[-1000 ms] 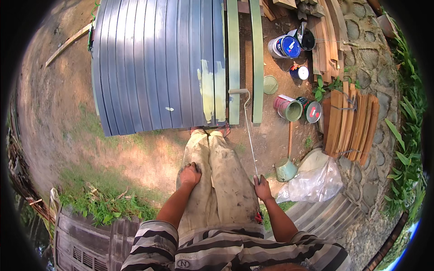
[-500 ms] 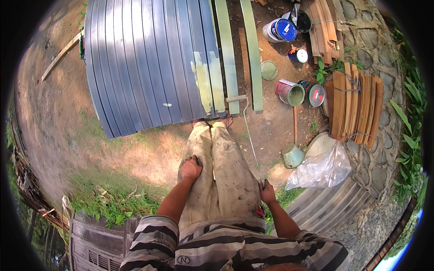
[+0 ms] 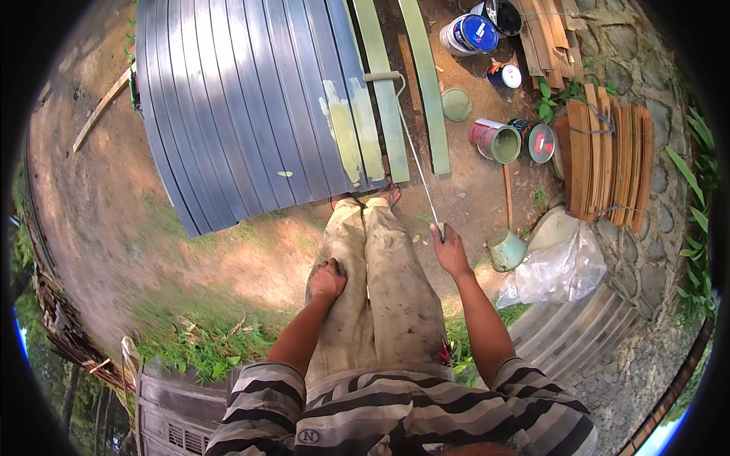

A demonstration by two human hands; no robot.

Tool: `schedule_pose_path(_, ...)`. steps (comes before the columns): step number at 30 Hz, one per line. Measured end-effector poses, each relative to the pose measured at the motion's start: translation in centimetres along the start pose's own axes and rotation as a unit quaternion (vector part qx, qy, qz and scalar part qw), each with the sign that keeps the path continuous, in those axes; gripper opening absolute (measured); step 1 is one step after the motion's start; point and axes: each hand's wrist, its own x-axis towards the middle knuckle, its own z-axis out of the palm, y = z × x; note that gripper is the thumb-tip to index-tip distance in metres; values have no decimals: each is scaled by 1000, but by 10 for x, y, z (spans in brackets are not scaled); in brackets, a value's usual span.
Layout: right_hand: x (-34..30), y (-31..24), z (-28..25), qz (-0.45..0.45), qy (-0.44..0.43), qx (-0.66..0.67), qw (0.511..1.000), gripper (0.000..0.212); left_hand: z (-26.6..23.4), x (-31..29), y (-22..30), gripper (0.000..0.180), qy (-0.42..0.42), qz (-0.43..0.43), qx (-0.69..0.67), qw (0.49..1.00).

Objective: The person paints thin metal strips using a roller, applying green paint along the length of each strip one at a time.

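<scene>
My right hand (image 3: 449,249) grips the end of a long thin pole (image 3: 416,156) that carries a paint roller (image 3: 382,76) at its far end. The roller rests on a pale green painted plank (image 3: 382,99) beside a stack of dark grey corrugated sheets (image 3: 243,99), one of which has a green painted patch (image 3: 351,129). My left hand (image 3: 328,278) rests closed on my left thigh, holding nothing. My feet stand at the near edge of the sheets.
Paint cans (image 3: 470,34) and a green-filled tin (image 3: 496,140) stand at the right, with a lid (image 3: 456,104), a small green bucket (image 3: 507,249), a clear plastic bag (image 3: 559,267) and bundled wooden slats (image 3: 608,163). A second green plank (image 3: 426,83) lies nearby. Bare dirt and grass lie left.
The roller has been pushed farther away along the green plank and my right arm has stretched forward. My left hand stays on my thigh.
</scene>
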Motion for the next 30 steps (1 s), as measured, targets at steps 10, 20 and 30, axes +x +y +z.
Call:
schedule_pose_path(10, -193, 160, 33, 47, -44, -13, 998, 47, -1, -3, 2, 42, 6, -1, -23, 1000)
schedule_pose_path(20, -84, 93, 40, -27, 38, -56, 997, 58, -8, -2, 5, 43, -14, -2, -12, 1000)
schedule_pose_path(30, 106, -93, -11, -95, 81, 25, 992, 66, -4, 0, 6, 43, 4, 0, 14, 1000)
